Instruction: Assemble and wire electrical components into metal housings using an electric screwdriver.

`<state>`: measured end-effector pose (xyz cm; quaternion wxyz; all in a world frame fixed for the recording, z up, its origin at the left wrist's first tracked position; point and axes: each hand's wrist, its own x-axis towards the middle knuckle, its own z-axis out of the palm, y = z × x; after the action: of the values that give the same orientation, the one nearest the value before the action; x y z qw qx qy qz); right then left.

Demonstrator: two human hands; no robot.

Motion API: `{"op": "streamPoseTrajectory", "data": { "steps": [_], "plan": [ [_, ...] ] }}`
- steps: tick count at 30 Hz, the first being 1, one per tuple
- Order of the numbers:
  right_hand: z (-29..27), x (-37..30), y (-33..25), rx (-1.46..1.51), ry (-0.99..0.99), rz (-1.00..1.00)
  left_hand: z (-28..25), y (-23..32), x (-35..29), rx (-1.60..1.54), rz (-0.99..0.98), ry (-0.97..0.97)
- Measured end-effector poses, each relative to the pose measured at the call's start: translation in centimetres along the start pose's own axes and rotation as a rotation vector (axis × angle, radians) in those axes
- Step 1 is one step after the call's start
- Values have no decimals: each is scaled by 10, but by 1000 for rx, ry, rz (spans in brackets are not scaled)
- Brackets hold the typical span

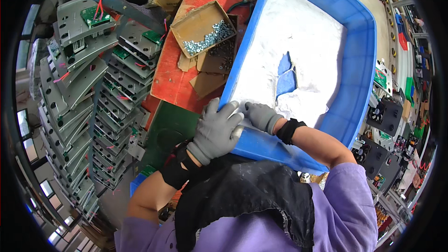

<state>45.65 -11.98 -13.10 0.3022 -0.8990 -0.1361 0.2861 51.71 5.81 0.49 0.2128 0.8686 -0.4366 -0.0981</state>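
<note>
A large blue plastic bin [361,46] lies before me, most of its floor covered by white material [308,23] that may be powder or a sheet; I cannot tell which. A ragged gap in it bares blue floor. My left hand [217,128], in a grey glove, rests on the bin's near left corner with its fingers apart. My right hand [263,115], gloved alike, is inside the bin by that corner, fingers curled in. Its fingertips are beside the white material, and what they pinch, if anything, is hidden. Black bands wrap both wrists.
Left of the bin, a red worn table [170,72] bears a cardboard tray [198,21] of small metal nuts. Tall stacks of grey metal plates [70,93] with green circuit boards stand further left. A green surface [175,121] lies near my left wrist. Shelves with parts line the right.
</note>
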Motion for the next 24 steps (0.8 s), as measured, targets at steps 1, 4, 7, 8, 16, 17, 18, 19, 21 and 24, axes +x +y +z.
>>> {"op": "streamPoseTrajectory", "data": {
  "steps": [1, 4, 7, 8, 16, 17, 18, 19, 21, 24],
  "plan": [
    [2, 1, -3, 27, -6, 100, 0, 0, 0, -10, -4, 1],
    [-1, 4, -13, 27, 28, 225, -1, 1, -1, -17, -6, 26],
    [-8, 3, -11, -147, -4, 105, -2, 3, -2, -23, -13, 40],
    [-11, 2, -6, -150, 4, 86, -2, 3, -3, -34, -25, 20],
    [-72, -23, 43, 73, 369, 277, 0, 4, -5, -31, -38, 19],
    [-90, -26, 40, 290, 490, 231, -1, 4, -5, -34, -41, 10],
    [-109, -29, 34, 514, 584, 275, -1, 4, -5, -32, -39, 15],
    [-129, -28, 25, 585, 634, 216, -1, 5, -5, -35, -44, 14],
    [-168, -13, -3, 600, 766, 68, -2, 5, -4, -32, -43, 17],
    [-213, 22, -50, 370, 903, -252, -3, 5, -5, -16, -42, 14]
  ]
}}
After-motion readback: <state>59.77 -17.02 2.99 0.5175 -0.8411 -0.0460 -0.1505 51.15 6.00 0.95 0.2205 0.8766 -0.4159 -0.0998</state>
